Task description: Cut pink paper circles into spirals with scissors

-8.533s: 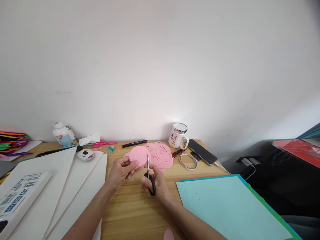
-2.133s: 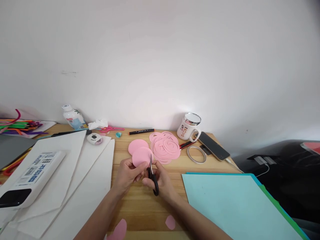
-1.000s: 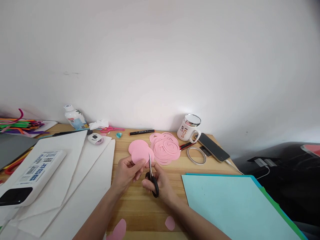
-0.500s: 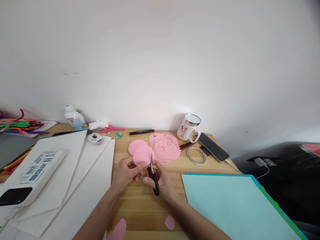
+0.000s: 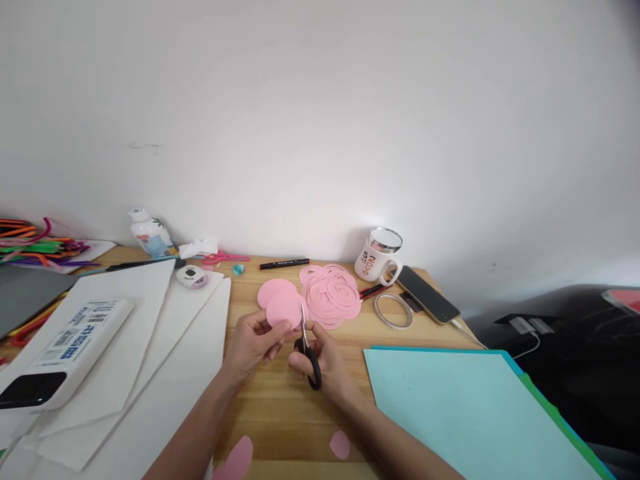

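Note:
My left hand [image 5: 255,343] pinches a pink paper circle [image 5: 283,312] between thumb and fingers, just above the wooden table. Black-handled scissors [image 5: 311,363] are in my right hand [image 5: 323,360], with their blades pointing away from me at the circle's right edge. Behind the held circle another pink paper disc [image 5: 273,291] lies on the table, partly covered by it. Right of that is a pile of pink spiral-cut papers [image 5: 333,297]. Two pink scraps [image 5: 340,445] lie close to my forearms.
White sheets [image 5: 190,373] with a white boxy device [image 5: 75,353] cover the left. Light blue sheets [image 5: 450,400] lie at right. A white mug [image 5: 379,255], tape roll [image 5: 393,311], phone [image 5: 427,295], black marker [image 5: 285,264] and white bottle [image 5: 151,233] stand or lie toward the wall.
The scissors and my right hand have shifted slightly, with the blades now closer together at the circle's right edge. My left hand keeps hold of the circle.

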Tool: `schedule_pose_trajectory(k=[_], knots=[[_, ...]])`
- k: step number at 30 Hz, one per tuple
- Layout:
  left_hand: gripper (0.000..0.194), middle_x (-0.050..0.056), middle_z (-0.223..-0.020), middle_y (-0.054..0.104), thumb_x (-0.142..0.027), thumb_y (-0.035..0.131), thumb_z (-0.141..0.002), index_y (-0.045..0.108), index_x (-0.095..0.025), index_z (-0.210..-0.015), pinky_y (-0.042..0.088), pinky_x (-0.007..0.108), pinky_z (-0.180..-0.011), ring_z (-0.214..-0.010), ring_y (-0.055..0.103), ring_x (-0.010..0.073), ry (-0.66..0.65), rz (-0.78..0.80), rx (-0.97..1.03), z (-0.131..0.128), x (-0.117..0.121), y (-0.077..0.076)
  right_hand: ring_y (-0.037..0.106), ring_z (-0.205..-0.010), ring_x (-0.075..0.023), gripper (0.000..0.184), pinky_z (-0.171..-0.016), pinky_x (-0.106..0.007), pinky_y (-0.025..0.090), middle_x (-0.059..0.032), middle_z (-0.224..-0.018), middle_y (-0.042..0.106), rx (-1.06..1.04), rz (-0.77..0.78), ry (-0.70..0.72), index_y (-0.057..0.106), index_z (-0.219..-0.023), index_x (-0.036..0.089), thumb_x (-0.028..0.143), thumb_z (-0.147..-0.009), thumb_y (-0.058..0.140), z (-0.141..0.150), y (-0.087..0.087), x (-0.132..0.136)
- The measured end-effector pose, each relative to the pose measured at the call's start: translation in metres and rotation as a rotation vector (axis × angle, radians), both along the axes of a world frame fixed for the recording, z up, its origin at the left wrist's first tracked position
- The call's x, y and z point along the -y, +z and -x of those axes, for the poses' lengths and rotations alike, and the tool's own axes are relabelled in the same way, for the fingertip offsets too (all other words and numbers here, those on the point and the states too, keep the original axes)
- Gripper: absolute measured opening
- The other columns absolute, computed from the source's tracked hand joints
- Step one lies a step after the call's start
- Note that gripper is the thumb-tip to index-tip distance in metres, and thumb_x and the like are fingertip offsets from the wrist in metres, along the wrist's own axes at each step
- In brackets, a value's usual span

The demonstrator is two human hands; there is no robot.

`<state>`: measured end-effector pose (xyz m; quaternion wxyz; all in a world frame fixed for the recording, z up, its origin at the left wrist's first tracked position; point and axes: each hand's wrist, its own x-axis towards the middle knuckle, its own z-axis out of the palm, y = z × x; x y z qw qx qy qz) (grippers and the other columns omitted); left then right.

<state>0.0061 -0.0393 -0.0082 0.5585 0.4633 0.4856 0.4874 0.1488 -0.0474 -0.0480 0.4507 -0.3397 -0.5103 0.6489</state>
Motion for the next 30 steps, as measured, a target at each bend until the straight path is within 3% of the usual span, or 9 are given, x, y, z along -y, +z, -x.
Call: schedule_pose_trajectory(k=[13, 17, 22, 30], knots=[[0.027, -0.006, -0.044, 0.049, -0.038, 0.067, -0.066, 0.054, -0.015, -0.059, 0.021, 0.019, -0.033, -0.031, 0.035, 0.0041, 0.067, 0.009, 0.038, -0.0033, 0.0001, 0.0094, 0.040, -0.033, -0.0071, 0.045, -0.035, -0.016, 0.027, 0.0136, -0.043, 0.041, 0.054, 0.025, 0.026, 0.041, -0.093, 0.022, 0.041, -0.065, 0.070, 0.0019, 0.0019, 0.0042], [0.027, -0.006, -0.042, 0.047, -0.035, 0.070, -0.064, 0.054, -0.015, -0.056, 0.023, 0.019, -0.034, -0.033, 0.035, 0.0042, 0.076, -0.003, 0.026, -0.0020, -0.0006, 0.0071, 0.041, -0.036, -0.0071, 0.046, -0.037, -0.017, 0.028, 0.0127, -0.046, 0.042, 0.037, 0.011, 0.034, 0.042, -0.096, 0.022, 0.040, -0.064, 0.071, 0.0033, -0.0001, 0.0053], [0.028, -0.007, -0.041, 0.045, -0.035, 0.071, -0.064, 0.055, -0.014, -0.056, 0.022, 0.017, -0.034, -0.033, 0.035, 0.0041, -0.005, -0.011, 0.003, -0.0012, -0.0007, 0.0025, 0.039, -0.047, -0.0078, 0.052, -0.043, -0.018, 0.030, 0.0083, -0.058, 0.050, -0.032, 0.004, 0.001, 0.041, -0.095, 0.023, 0.036, -0.059, 0.077, 0.0020, 0.0013, 0.0035], [0.030, -0.007, -0.041, 0.046, -0.035, 0.072, -0.064, 0.054, -0.014, -0.055, 0.022, 0.016, -0.032, -0.032, 0.035, 0.0036, 0.015, 0.006, 0.018, -0.0010, -0.0014, 0.0002, 0.039, -0.052, -0.0094, 0.056, -0.047, -0.020, 0.029, 0.0062, -0.062, 0.051, -0.070, -0.004, 0.009, 0.042, -0.096, 0.022, 0.038, -0.058, 0.078, 0.0008, 0.0035, 0.0003]])
